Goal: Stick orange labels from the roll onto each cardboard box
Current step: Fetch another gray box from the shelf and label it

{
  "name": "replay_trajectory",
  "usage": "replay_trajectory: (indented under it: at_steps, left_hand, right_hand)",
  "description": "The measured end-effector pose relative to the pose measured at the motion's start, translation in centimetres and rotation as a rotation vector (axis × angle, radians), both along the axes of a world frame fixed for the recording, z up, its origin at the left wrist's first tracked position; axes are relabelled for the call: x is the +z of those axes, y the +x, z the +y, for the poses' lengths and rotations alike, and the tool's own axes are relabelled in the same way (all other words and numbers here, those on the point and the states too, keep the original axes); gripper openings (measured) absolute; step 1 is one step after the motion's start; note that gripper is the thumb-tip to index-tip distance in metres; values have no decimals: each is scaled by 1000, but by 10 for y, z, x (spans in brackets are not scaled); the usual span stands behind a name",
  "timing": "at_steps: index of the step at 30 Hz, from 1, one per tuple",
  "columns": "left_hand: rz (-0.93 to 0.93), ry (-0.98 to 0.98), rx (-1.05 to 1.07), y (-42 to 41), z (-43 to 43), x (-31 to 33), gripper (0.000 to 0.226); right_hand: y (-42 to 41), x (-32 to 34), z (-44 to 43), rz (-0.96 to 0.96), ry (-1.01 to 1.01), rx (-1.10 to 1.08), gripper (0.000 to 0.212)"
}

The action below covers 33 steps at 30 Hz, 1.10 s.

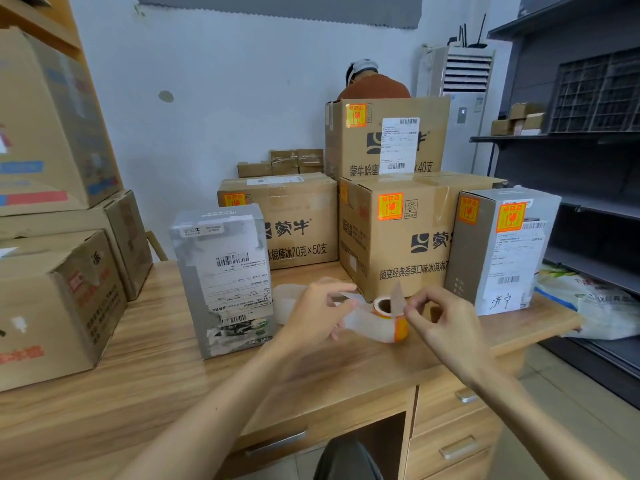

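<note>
The roll of orange labels [393, 318] stands on the wooden desk [145, 386], with its white backing strip trailing to the left. My left hand [318, 311] pinches that backing strip. My right hand [438, 315] pinches a label that is peeled up edge-on over the roll's core. A grey box [225, 275] with a white shipping slip stands left of my hands and shows no orange label. Orange labels are on the grey box [502, 251] at right and on three brown cartons [391, 237] [301, 223] [388, 136] behind.
More cardboard boxes [59, 299] are stacked at the left on the desk. A person in an orange top [374, 86] sits behind the top carton. Dark shelving [588, 188] stands at the right, with a white bag [595, 306] beside the desk's end. Drawers [453, 427] are below.
</note>
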State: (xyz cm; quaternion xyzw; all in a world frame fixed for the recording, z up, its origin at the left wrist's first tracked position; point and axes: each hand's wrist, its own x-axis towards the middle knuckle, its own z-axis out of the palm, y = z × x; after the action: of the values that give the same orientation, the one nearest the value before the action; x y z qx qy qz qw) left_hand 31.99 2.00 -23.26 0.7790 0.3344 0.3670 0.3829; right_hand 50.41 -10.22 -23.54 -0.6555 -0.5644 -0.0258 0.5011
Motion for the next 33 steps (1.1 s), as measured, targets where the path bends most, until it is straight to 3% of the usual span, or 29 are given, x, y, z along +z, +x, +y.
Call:
replay_trajectory:
  at_steps: [3,8,16,18,26,33]
  left_hand:
    - [-71,49,46,-15,-12,17,12]
    - [-175,77,133,-48,-24,41,18]
    - [-161,98,328,-109,-20,55,12]
    - [-141,112,364,-124,-18,58,13]
    - [-92,128,376,-180,-21,71,15]
    - [-70,138,418,-201,-14,78,15]
  right_hand:
    - [-26,8,11,-199,71,10,16]
    - [-74,15,38,-457,206,21,17]
    - [-140,25,63,-540,319,135,21]
    - [-147,28,65,-467,303,188,23]
    - [-160,49,90,177,80,461,13]
    - [-188,66,104,329,26,600,14]
